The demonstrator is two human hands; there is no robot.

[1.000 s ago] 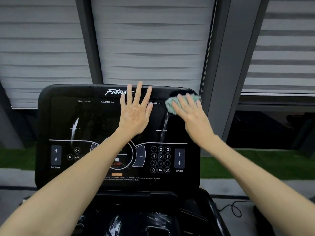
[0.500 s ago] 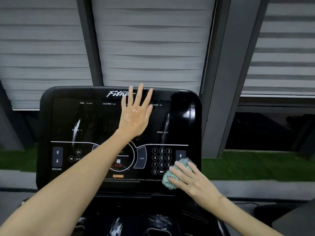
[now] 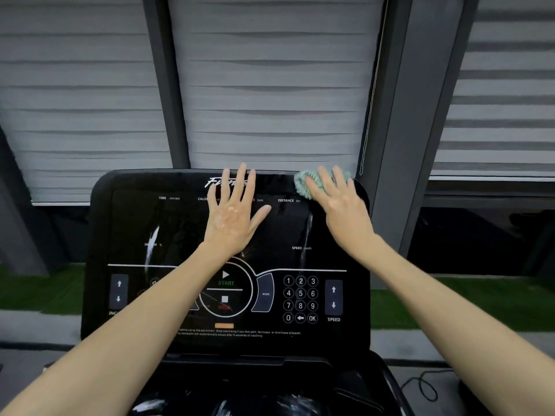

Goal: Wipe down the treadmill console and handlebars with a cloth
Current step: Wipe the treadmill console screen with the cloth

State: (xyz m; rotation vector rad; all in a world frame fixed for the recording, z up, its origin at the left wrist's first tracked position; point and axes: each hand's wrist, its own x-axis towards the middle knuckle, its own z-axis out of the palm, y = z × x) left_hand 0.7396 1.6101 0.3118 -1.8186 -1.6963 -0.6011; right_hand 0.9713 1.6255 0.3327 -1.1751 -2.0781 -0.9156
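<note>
The black treadmill console [image 3: 168, 223] fills the middle of the view, with a keypad and speed arrows at its lower right. My left hand [image 3: 232, 213] lies flat with fingers spread on the upper middle of the screen. My right hand [image 3: 339, 202] presses a crumpled teal cloth [image 3: 303, 183] with straight fingers against the console's top right corner. Most of the cloth is hidden under the fingers. The handlebars are not clearly visible.
Grey blinds and dark window posts [image 3: 399, 145] stand close behind the console. A blind cord [image 3: 368, 115] hangs just right of the cloth. Below the console is a glossy black tray [image 3: 270, 394]. A black cable [image 3: 426, 385] lies on the floor at right.
My right hand has carried the cloth from the lower right of the console, by the speed arrows, up to its top right corner. My left hand has stayed flat on the screen.
</note>
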